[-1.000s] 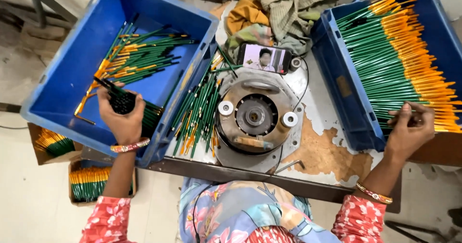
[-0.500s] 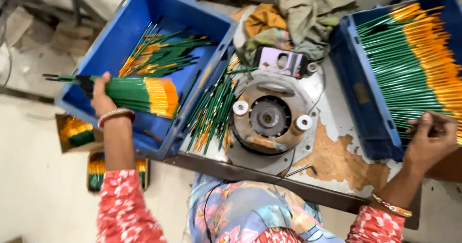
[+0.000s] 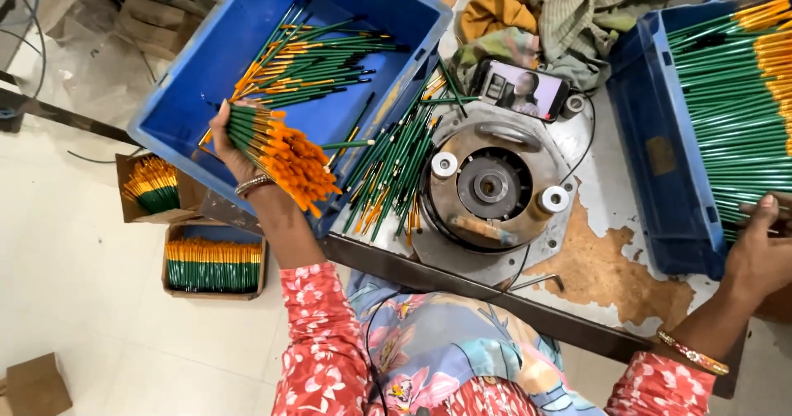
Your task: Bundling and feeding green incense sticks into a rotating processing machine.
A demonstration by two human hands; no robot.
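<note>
left hand (image 3: 227, 140): fingers closed round green-and-orange pencil bundle (image 3: 276, 148) over left blue crate (image 3: 177, 111) | keep tips level, grip firm | right hand (image 3: 755, 255): fingers spread flat on pencils in right blue crate (image 3: 660, 160)

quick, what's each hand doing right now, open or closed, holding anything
Left hand: closed around a bundle of green pencils with orange ends.
Right hand: resting on the green pencils in the right blue crate; grip cannot be told.
</note>
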